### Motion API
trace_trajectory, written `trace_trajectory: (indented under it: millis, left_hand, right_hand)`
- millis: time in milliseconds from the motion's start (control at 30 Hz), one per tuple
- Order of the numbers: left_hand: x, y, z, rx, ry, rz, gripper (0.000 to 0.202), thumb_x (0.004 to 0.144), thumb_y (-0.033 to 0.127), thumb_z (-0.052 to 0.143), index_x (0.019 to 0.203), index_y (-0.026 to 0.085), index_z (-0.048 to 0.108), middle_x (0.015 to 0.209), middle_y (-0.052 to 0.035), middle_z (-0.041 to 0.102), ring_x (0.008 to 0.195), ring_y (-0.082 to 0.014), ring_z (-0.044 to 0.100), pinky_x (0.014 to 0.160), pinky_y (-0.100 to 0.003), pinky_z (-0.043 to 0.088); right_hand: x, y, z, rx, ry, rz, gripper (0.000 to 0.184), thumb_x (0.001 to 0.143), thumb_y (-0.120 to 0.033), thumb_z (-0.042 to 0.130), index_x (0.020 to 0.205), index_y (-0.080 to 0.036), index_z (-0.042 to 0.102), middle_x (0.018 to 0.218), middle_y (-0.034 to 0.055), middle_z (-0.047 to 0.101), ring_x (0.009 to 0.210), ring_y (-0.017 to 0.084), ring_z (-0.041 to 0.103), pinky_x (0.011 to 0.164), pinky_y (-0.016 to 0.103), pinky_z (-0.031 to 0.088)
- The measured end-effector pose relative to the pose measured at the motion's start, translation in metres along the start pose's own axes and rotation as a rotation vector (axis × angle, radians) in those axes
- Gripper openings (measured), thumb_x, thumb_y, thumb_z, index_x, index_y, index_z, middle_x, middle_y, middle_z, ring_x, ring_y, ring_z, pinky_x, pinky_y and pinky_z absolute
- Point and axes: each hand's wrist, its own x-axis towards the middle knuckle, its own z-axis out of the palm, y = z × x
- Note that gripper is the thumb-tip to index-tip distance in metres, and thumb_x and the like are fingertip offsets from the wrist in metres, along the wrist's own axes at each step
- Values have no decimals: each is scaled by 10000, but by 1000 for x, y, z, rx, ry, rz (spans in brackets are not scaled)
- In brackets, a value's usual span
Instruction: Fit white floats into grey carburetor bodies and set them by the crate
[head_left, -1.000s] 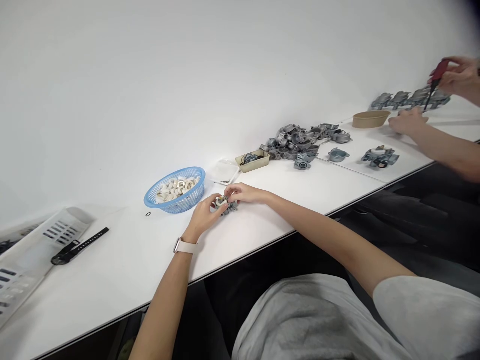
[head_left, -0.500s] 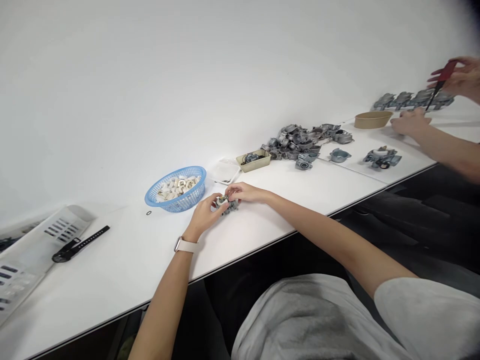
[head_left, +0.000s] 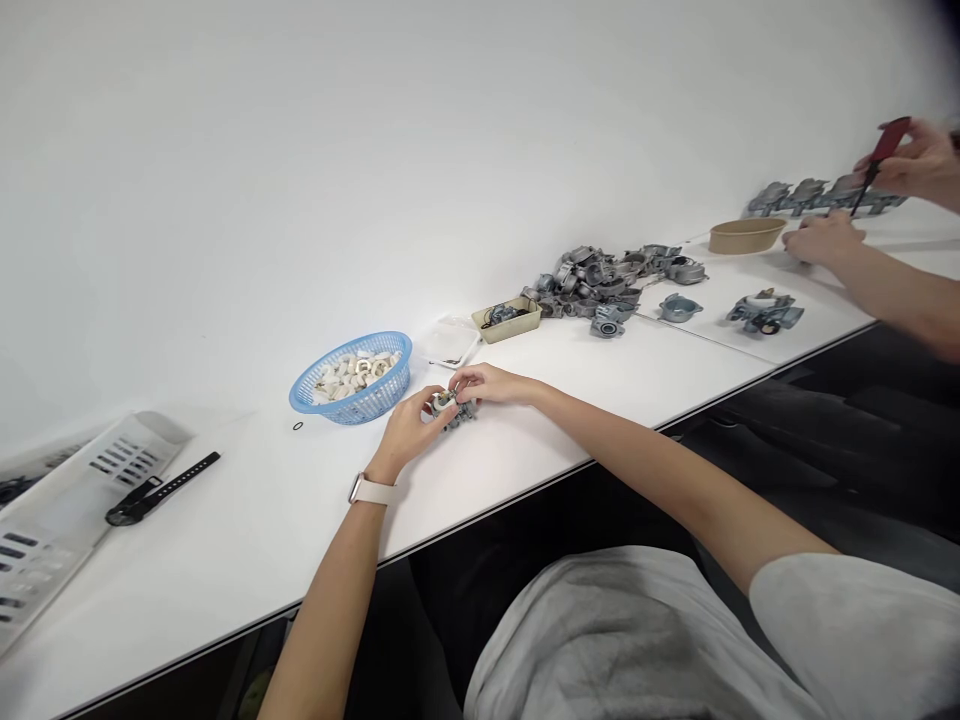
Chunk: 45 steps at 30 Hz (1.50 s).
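Note:
Between my hands a small grey metal carburetor (head_left: 455, 413) with a white plastic part on top rests on the white table (head_left: 517, 440). My left hand (head_left: 414, 424) is closed around its left side, thumb along the front. My right hand (head_left: 487, 384) grips the far right side with bent fingers; its fingertips are partly hidden behind the carburetor. Just left of them stands a blue basket (head_left: 349, 410) filled with white plastic floats (head_left: 349, 378). Behind my hands sits a shallow clear tray (head_left: 452, 343) with a few small dark pieces.
Beyond are a cream tray (head_left: 512, 326) of dark parts, a heap of metal carburetor parts (head_left: 592, 285), a float bowl (head_left: 679, 308) and another carburetor (head_left: 765, 313). A co-worker's hand holds a red screwdriver (head_left: 888, 145). At left lie a black watch (head_left: 135, 505), white basket (head_left: 67, 540) and black ring (head_left: 298, 426).
My hands and the carburetor stay nearly where they were. The co-worker's upper hand has turned a little on the red screwdriver's handle.

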Motion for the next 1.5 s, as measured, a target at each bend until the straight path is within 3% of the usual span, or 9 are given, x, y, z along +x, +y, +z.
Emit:
trace_trajectory:
  millis: [133,433,1500]
  left_hand:
    - [0,0,1,2,6,-5,451,903,576,565,1197,241,638,1108,-47,732,840,-205,672,768,-326,512]
    - [0,1,-1,-8,-4,0,446,898,576,582,1196,249,638,1073,-36,737,833,-200,664,761,-324,506]
    - [0,-1,0,-20,14,-7,477,880,593,600,1185,231,652,1042,-45,737,853,-207,661,763,-314,500]
  right_hand:
    - [0,-1,1,0,18,8,298,783,-302,698,1049,-167,682,875,25,665,784,131,616,594,178,474]
    - [-2,-4,-1,6,-43,3,300,782,-258,684,1074,-192,673,1030,40,665,875,143,622,640,185,505]
    - [3,6,-1,18,-13,-8,308,763,-310,732,1027,-192,625,928,19,670,799,133,625,622,192,482]
